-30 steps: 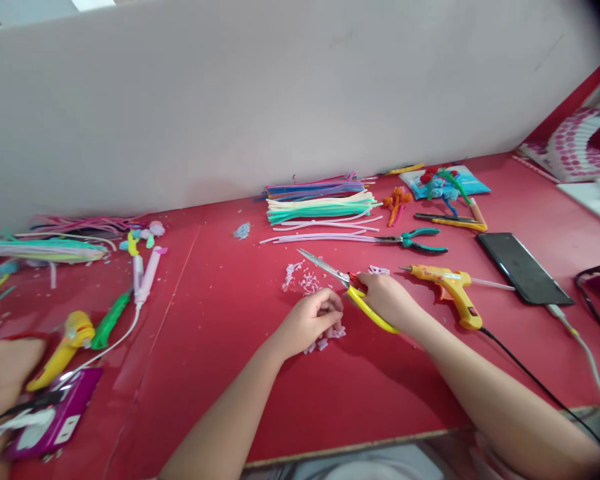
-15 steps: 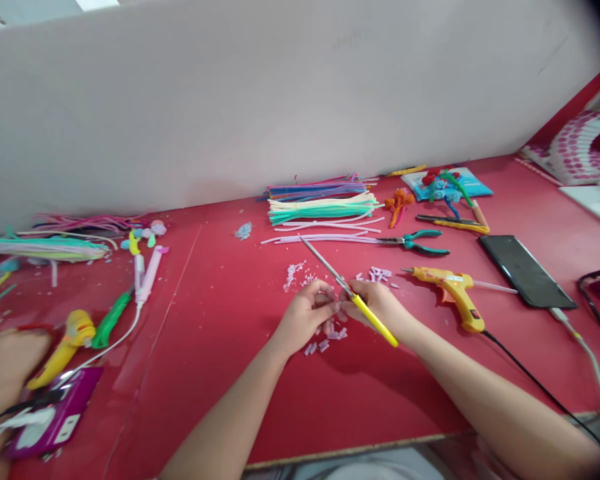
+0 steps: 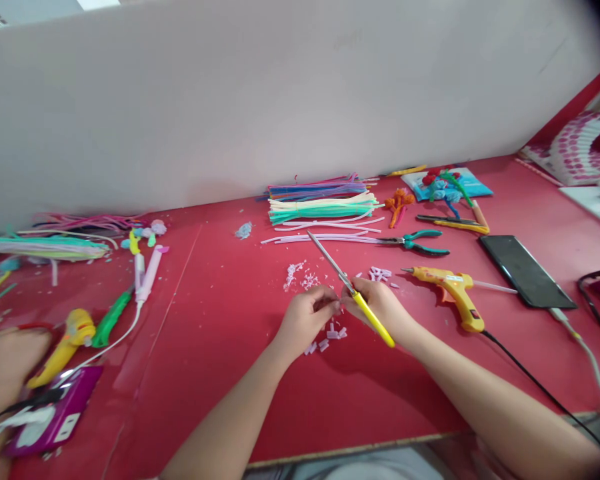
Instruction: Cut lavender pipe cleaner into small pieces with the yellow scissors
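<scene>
My right hand [image 3: 377, 303] grips a pair of yellow-handled scissors [image 3: 367, 312], whose metal blades point away to the upper left. Close against it, my left hand [image 3: 307, 317] is closed in a pinch, fingertips meeting those of the right hand; anything held there is too small to make out. Just below the fingers lie several short lilac pipe cleaner pieces [image 3: 334, 334]. More cut pieces [image 3: 379, 274] sit beyond my right hand. Lilac fluff trimmings [image 3: 294, 273] are scattered beyond my left hand.
Pipe cleaner bundles [image 3: 325, 208] lie by the wall, with long lilac stems and teal pliers [image 3: 423, 242] in front. To the right are a yellow glue gun [image 3: 447, 283] and a phone [image 3: 527, 270]. A co-worker's arm [image 3: 10, 367], power strip [image 3: 60, 410] and cables occupy the left.
The scissors' tip has shifted slightly right with my right hand. My left fingers have curled closer together. Other things on the table stay put.
</scene>
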Motion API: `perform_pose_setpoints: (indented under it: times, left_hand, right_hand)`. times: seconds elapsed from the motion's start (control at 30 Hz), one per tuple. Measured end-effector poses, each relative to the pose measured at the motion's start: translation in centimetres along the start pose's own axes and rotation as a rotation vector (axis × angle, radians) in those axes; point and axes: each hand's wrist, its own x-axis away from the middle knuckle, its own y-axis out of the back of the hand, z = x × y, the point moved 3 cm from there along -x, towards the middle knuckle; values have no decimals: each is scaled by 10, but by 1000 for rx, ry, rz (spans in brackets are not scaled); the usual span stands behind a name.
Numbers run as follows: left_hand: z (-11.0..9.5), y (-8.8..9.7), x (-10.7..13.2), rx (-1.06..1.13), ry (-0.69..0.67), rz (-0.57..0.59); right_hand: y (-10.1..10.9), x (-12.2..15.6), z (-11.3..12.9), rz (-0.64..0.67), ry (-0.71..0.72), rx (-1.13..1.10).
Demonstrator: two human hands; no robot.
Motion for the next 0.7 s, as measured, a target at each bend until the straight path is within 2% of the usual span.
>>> perform_pose_setpoints:
  times: [0.13,0.23,0.43,0.53,0.7]
  left_hand:
    - [2,0,-1,-156,-64,-70]
    - [5,-2,-2,-143,-54,-81]
    - [7,4,-2,170,58,-131]
    - [9,13,-4,336,107,-237]
    - [11,24,-6,533,79,-374]
  right_hand:
    - [-1,1,0,-52,9,121]
    - [-3,1,1,-81,19,161]
    - [1,-1,-3,-104,-24,192]
    - [6,-1,-3,-110,-61,279]
    - [10,1,1,-66,-72,378]
